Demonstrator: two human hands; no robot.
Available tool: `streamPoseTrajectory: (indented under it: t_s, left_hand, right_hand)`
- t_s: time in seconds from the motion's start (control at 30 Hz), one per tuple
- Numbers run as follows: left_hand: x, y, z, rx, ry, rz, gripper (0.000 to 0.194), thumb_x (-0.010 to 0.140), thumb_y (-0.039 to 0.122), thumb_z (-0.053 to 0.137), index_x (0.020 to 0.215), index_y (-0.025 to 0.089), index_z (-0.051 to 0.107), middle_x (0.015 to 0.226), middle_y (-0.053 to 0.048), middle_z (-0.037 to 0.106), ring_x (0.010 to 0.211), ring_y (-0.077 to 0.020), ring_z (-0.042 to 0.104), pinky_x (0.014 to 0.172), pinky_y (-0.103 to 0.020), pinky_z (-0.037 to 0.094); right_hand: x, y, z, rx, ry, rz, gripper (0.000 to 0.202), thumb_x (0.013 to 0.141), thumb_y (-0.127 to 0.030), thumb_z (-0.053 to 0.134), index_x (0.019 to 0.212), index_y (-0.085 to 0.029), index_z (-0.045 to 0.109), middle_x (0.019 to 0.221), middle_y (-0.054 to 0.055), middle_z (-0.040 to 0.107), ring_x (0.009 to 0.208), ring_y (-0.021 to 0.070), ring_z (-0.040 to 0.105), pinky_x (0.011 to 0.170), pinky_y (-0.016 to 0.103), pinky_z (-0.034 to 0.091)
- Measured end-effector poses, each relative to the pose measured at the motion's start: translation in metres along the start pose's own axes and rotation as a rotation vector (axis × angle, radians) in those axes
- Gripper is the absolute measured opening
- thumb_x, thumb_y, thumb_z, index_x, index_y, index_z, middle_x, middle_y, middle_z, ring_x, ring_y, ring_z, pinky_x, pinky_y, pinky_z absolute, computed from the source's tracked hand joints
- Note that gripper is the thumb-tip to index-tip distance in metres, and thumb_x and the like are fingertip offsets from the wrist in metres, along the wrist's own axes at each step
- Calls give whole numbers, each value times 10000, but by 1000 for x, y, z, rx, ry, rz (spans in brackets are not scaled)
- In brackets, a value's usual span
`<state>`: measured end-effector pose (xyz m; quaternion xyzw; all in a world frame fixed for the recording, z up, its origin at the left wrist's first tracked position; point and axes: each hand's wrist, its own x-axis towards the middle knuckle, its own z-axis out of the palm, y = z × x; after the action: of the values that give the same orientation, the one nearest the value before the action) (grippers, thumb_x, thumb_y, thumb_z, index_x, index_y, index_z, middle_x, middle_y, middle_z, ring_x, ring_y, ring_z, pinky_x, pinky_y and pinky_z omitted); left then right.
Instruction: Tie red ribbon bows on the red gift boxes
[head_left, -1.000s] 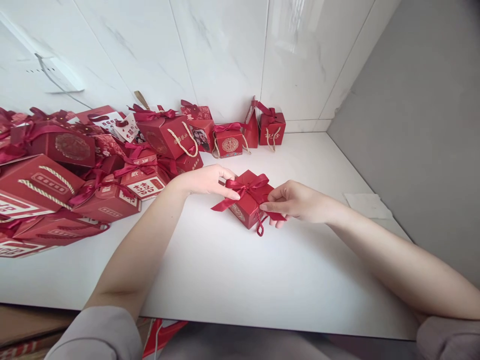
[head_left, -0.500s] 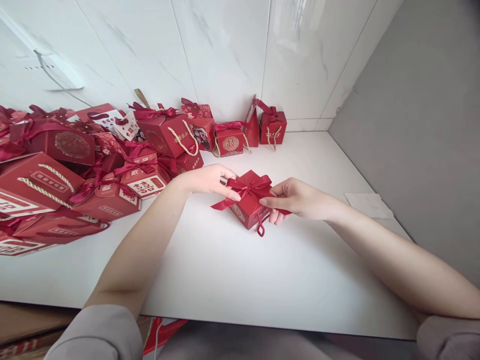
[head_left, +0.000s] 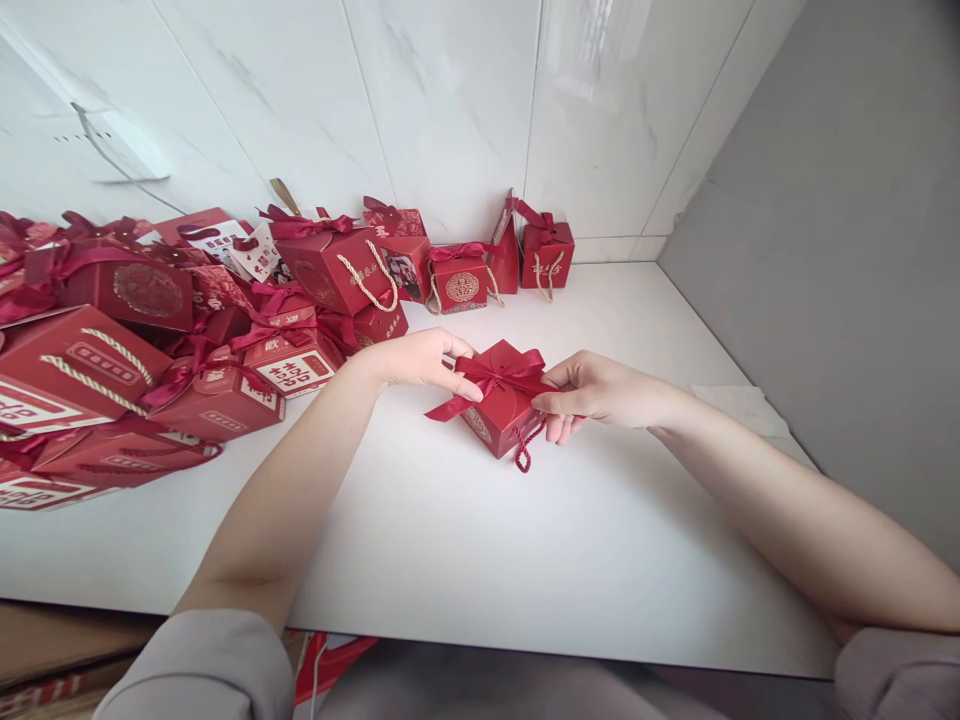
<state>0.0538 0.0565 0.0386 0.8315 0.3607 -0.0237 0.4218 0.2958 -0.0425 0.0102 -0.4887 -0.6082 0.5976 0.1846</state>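
Observation:
A small red gift box (head_left: 504, 428) sits on the white table, turned cornerwise to me. Across its lid lies a red ribbon bow (head_left: 501, 377), with one tail spread out to the left. My left hand (head_left: 429, 362) grips the left loop of the bow between thumb and fingers. On the other side, my right hand (head_left: 592, 390) pinches the right part of the ribbon; its fingertips are partly hidden. A dark red cord handle (head_left: 523, 455) hangs down the front of the box.
Several red gift boxes (head_left: 217, 400) with ribbons and cord handles are heaped at the left. More boxes (head_left: 460, 280) line the tiled wall at the back. A white paper sheet (head_left: 739, 410) lies at the right by the grey wall.
My right hand has shifted slightly up and to the right, drawing on the ribbon. My left hand keeps its hold, and the box stays in place.

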Motion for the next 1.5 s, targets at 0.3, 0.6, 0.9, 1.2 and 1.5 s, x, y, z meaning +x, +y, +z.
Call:
streamPoseTrajectory:
  t_s: [0.3,0.6,0.9,1.2,1.5]
  left_hand:
    - [6,-9,1,10,-13,33,364,625,503,788,814,203,709,835,6,656,743,-169,560,711,-294,380]
    - [3,-2,3,0,-10,35,342,612,497,799,752,207,685,810,-3,623,714,-173,523,675,-303,348]
    - [2,1,3,-1,-24,24,359,616,502,794,806,208,713,858,-4,639,757,-176,542,700,-299,369]
    - [2,0,3,-16,-36,33,353,626,498,784,819,209,726,923,-3,671,837,-188,576,756,-294,391]
    - [5,-3,2,-25,-56,31,376,624,481,792,893,223,739,958,0,686,847,-191,592,774,-293,404]
  right_hand:
    - [-3,-2,-17,-67,-31,34,260,815,-395,684,681,-173,659,719,46,757,655,157,701,645,257,532]
    - [-12,3,-40,-249,-162,118,364,808,-556,673,752,-200,718,793,54,779,781,219,742,701,299,547]
    - [-11,1,-33,-201,-345,102,405,790,-583,689,710,-186,705,776,62,780,709,208,743,668,297,542]
    - [-6,18,-55,-408,-147,133,274,802,-498,688,791,-227,732,900,47,748,889,244,697,704,316,533]
    - [24,24,-25,179,184,-285,375,895,-556,587,1041,-231,706,1311,58,642,1231,240,550,1016,398,442]
